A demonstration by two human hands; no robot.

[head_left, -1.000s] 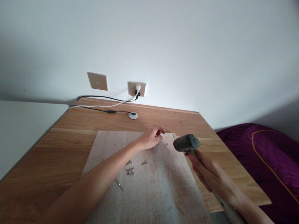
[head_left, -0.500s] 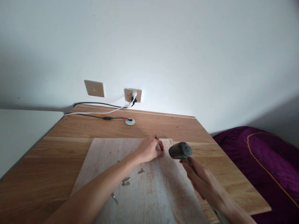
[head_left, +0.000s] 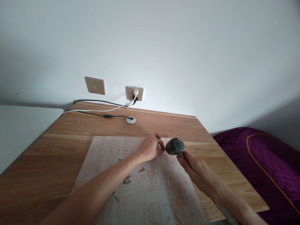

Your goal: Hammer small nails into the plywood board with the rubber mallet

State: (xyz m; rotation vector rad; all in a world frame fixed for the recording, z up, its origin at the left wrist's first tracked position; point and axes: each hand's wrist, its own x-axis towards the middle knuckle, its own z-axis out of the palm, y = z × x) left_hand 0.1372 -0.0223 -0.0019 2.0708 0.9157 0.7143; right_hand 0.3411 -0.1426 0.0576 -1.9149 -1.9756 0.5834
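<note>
Left hand: the left hand is over the far part of the board, fingers curled and brought close together; whether they pinch anything cannot be told.
Right hand: the right hand has its fingers wrapped around the handle of the hammer.
Hammer: its dark head is just beside the left fingertips in view; contact is unclear.
Board: it lies flat on the worktop, with a row of small holes left of the left hand.
Screws: several metal screws lie scattered on the board, nearer the wearer than the holes.
</note>
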